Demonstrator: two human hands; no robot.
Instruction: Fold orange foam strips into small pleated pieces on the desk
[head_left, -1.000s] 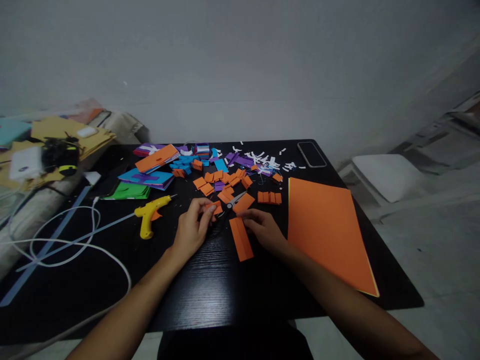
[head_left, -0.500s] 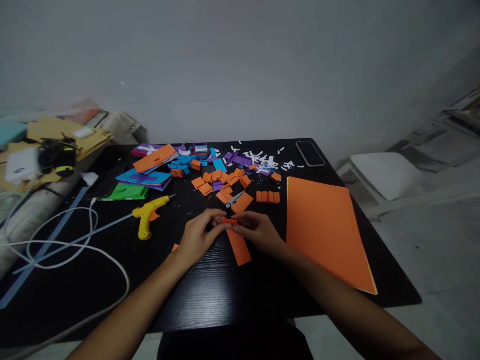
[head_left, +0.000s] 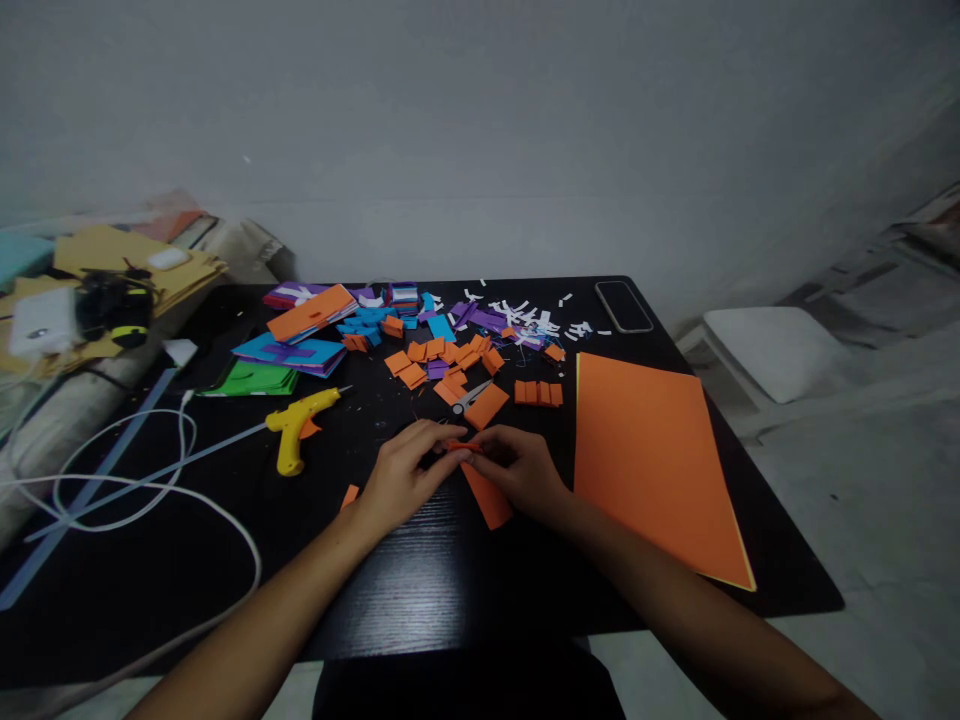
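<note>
Near the middle of the black table, my left hand [head_left: 409,472] and my right hand [head_left: 519,470] meet with thumbs and fingers pinched on a small folded orange paper piece [head_left: 465,447]. Beneath them an orange paper strip [head_left: 489,497] slants towards the front; whether it joins the held piece is hidden by my fingers. Just beyond my fingertips lie grey scissors [head_left: 471,398], partly against an orange square [head_left: 487,405]. Several small folded orange pieces [head_left: 435,350] are scattered behind them. A bit of orange paper [head_left: 349,496] shows beside my left wrist.
A yellow glue gun [head_left: 294,430] lies left, near a looping white cable [head_left: 251,545]. Large orange sheets [head_left: 649,450] lie right, a phone [head_left: 624,306] back right. Coloured paper stacks [head_left: 311,312] and white scraps [head_left: 525,318] line the back of the black table [head_left: 420,600].
The orange strip's lower end has shifted slightly right. The held orange piece now appears as a narrow folded edge between my fingertips. Both hands stay close together.
</note>
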